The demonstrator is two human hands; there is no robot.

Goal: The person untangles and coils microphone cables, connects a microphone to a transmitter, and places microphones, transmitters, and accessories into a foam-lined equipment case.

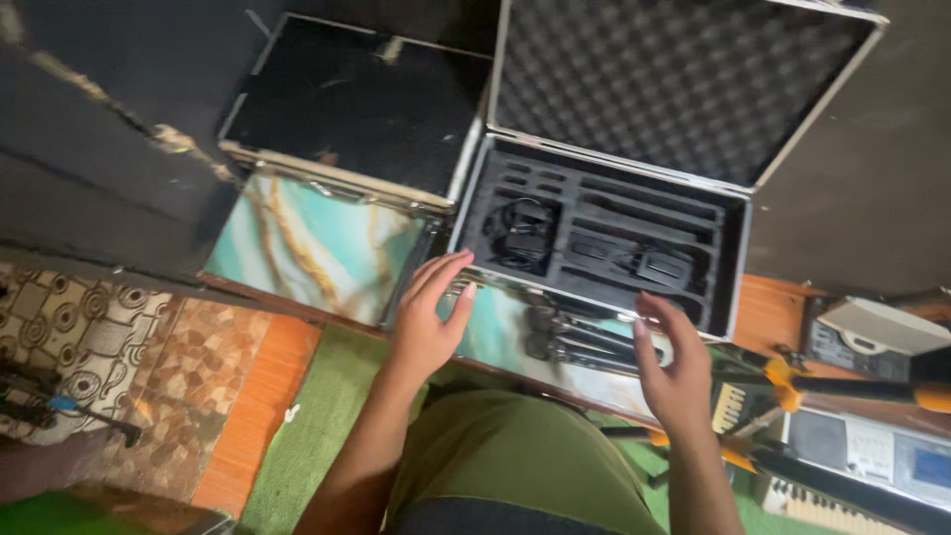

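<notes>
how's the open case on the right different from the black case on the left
The open case has its lid up, showing egg-crate foam and slotted foam holding black devices; the closed case shows only a flat, scuffed black top. The left hand and right hand reach toward the open one only. Both have metal edging.

A small blue screen point(931, 466) glows on the grey device point(872, 451), far right.

An open case point(604, 238) lies beyond both hands; microphones point(580, 337) rest between left hand point(426, 322) and right hand point(674, 372).
</notes>
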